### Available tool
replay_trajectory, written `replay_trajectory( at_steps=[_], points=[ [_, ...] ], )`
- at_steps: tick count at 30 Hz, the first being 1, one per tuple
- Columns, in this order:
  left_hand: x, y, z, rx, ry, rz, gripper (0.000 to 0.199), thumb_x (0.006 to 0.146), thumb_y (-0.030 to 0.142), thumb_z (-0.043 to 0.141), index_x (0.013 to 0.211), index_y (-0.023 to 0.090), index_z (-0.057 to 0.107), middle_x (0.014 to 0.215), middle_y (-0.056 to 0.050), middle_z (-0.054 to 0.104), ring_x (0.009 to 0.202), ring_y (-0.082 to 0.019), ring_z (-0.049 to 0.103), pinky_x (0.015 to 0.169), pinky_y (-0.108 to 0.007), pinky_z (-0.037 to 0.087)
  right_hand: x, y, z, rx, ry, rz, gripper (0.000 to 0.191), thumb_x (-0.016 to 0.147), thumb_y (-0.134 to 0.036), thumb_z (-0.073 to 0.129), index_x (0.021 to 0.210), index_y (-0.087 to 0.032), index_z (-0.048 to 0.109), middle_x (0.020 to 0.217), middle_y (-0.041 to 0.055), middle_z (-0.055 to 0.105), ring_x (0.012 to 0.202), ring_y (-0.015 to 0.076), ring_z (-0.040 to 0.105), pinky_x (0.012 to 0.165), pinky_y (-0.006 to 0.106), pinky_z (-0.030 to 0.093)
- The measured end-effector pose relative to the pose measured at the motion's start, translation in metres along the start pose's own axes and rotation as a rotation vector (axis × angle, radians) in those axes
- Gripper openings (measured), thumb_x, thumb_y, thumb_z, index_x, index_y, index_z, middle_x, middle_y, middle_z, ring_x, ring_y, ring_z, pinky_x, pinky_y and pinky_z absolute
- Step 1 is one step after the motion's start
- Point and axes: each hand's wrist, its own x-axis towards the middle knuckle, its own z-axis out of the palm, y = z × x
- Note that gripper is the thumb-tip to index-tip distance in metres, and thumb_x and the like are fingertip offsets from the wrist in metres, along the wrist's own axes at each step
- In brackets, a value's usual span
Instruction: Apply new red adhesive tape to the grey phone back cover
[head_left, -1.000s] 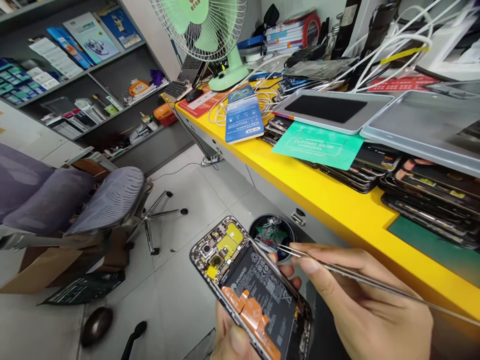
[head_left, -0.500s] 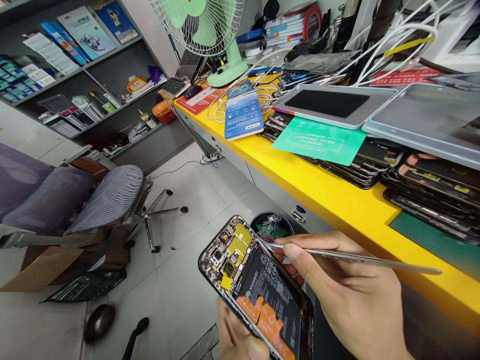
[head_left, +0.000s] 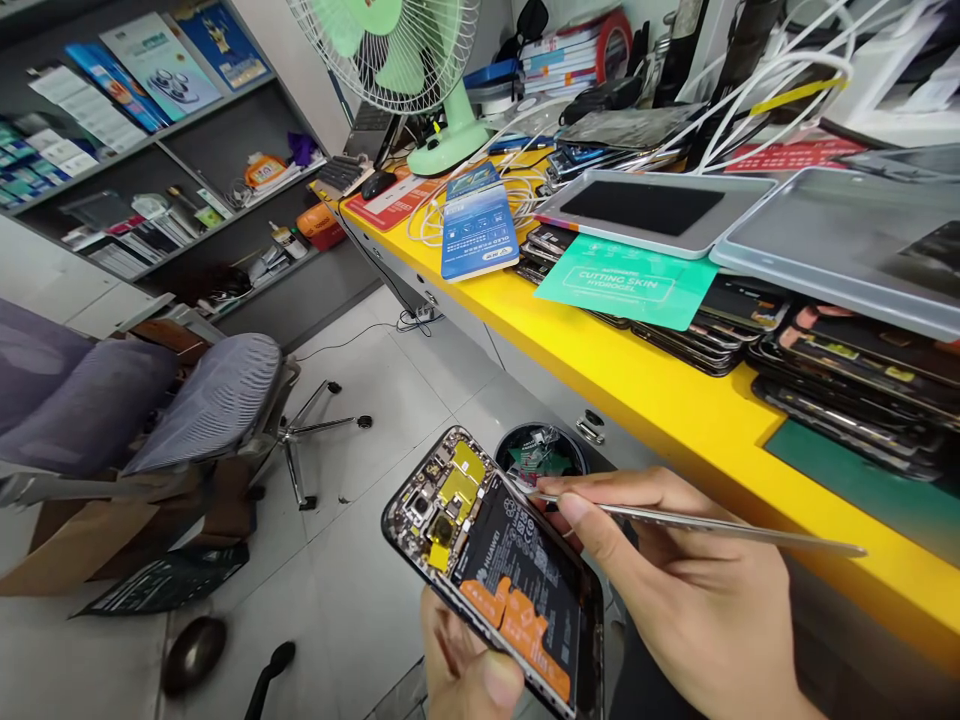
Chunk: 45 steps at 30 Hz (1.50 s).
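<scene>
An opened phone [head_left: 525,570] is tilted near the bottom centre, showing its circuit board with yellow patches, a black battery and an orange label. My left hand [head_left: 469,665] grips its lower left edge, thumb on the rim. A long thin metal tool [head_left: 697,523] is pinched between thumb and fingers of my right hand [head_left: 675,590]. The tool's tip is at the phone's upper right edge, beside the battery; whether it touches is too small to tell. Part of my right hand's fingers is hidden behind the phone and the tool.
Beyond my hands runs a yellow bench [head_left: 555,350] with stacked phone parts [head_left: 690,345], a green card [head_left: 626,282], a blue box [head_left: 478,225] and cables. A green fan [head_left: 450,140] stands farther back. Below the bench is a bin [head_left: 541,455]; a chair [head_left: 214,400] is left.
The phone, both hands and the tool appear slightly farther left in the view, and the background has shifted left too. Both grips look the same.
</scene>
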Motion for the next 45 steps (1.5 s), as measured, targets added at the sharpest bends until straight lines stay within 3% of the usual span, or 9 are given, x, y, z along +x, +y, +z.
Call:
replay_trajectory(
  at_steps=[4, 9, 16, 21, 23, 28, 33, 41, 45],
  points=[
    [0.013, -0.003, -0.016, -0.008, -0.120, 0.107, 0.047, 0.074, 0.038, 0.082, 0.120, 0.030, 0.078, 0.120, -0.012, 0.079, 0.121, -0.043, 0.070, 0.108, -0.069, 0.050, -0.001, 0.003, 0.000, 0.102, -0.048, 0.028, 0.009, 0.092, -0.015, 0.076, 0.091, -0.023, 0.081, 0.092, 0.0003, 0.085, 0.083, 0.0158, 0.082, 0.080, 0.017, 0.067],
    [0.024, 0.002, -0.010, 0.070, -0.173, 0.201, 0.052, 0.077, 0.035, 0.081, 0.129, 0.031, 0.073, 0.110, -0.013, 0.081, 0.112, -0.042, 0.074, 0.097, -0.069, 0.057, -0.004, 0.007, -0.002, 0.203, -0.085, 0.078, 0.008, 0.095, -0.016, 0.073, 0.092, -0.022, 0.078, 0.099, 0.0054, 0.084, 0.097, 0.0249, 0.082, 0.090, 0.034, 0.070],
    [0.041, 0.017, -0.001, 0.136, -0.237, 0.393, 0.058, 0.081, 0.043, 0.076, 0.138, 0.030, 0.067, 0.118, -0.014, 0.078, 0.120, -0.043, 0.071, 0.097, -0.066, 0.060, -0.007, 0.018, -0.008, 0.074, -0.089, 0.035, 0.006, 0.092, -0.017, 0.075, 0.090, -0.022, 0.078, 0.093, 0.0037, 0.084, 0.089, 0.0200, 0.082, 0.083, 0.024, 0.068],
    [0.034, 0.028, 0.028, 0.164, -0.056, 0.347, 0.064, 0.081, 0.051, 0.082, 0.138, 0.030, 0.066, 0.140, -0.012, 0.070, 0.132, -0.043, 0.063, 0.101, -0.058, 0.061, -0.008, 0.025, -0.011, 0.055, -0.095, 0.031, 0.006, 0.092, -0.017, 0.075, 0.091, -0.022, 0.078, 0.088, 0.0017, 0.084, 0.081, 0.0173, 0.081, 0.075, 0.021, 0.066],
    [0.033, 0.030, 0.035, 0.174, -0.051, 0.335, 0.065, 0.082, 0.053, 0.082, 0.140, 0.030, 0.064, 0.143, -0.011, 0.069, 0.134, -0.041, 0.062, 0.104, -0.056, 0.060, -0.008, 0.026, -0.011, 0.035, -0.089, 0.043, 0.006, 0.091, -0.017, 0.076, 0.090, -0.022, 0.077, 0.083, 0.0007, 0.082, 0.075, 0.0160, 0.079, 0.068, 0.020, 0.064],
    [0.039, 0.030, 0.029, 0.244, -0.161, 0.419, 0.060, 0.084, 0.051, 0.079, 0.138, 0.027, 0.067, 0.141, -0.012, 0.070, 0.131, -0.040, 0.064, 0.105, -0.057, 0.060, -0.008, 0.025, -0.012, 0.036, -0.087, 0.097, 0.004, 0.090, -0.020, 0.078, 0.086, -0.021, 0.078, 0.078, 0.0013, 0.081, 0.069, 0.0161, 0.077, 0.062, 0.020, 0.062],
    [0.036, 0.029, 0.034, 0.216, -0.068, 0.386, 0.064, 0.078, 0.054, 0.085, 0.135, 0.029, 0.068, 0.140, -0.009, 0.071, 0.132, -0.039, 0.064, 0.107, -0.056, 0.059, -0.008, 0.023, -0.013, 0.058, -0.095, 0.112, 0.005, 0.089, -0.020, 0.079, 0.085, -0.021, 0.078, 0.076, 0.0012, 0.080, 0.068, 0.0152, 0.077, 0.062, 0.018, 0.062],
    [0.037, 0.027, 0.044, 0.200, -0.042, 0.461, 0.064, 0.075, 0.049, 0.090, 0.132, 0.026, 0.071, 0.134, -0.011, 0.074, 0.123, -0.037, 0.070, 0.105, -0.053, 0.061, -0.008, 0.026, -0.009, 0.087, -0.066, 0.109, 0.005, 0.089, -0.020, 0.078, 0.085, -0.021, 0.079, 0.077, 0.0016, 0.081, 0.071, 0.0155, 0.078, 0.064, 0.018, 0.064],
    [0.048, 0.028, 0.030, 0.296, -0.153, 0.544, 0.067, 0.074, 0.053, 0.088, 0.134, 0.027, 0.071, 0.131, -0.014, 0.075, 0.119, -0.041, 0.072, 0.097, -0.056, 0.064, -0.007, 0.026, -0.011, 0.100, -0.133, 0.131, 0.005, 0.091, -0.021, 0.077, 0.087, -0.020, 0.078, 0.079, 0.0044, 0.081, 0.071, 0.0200, 0.079, 0.062, 0.025, 0.065]
  ],
)
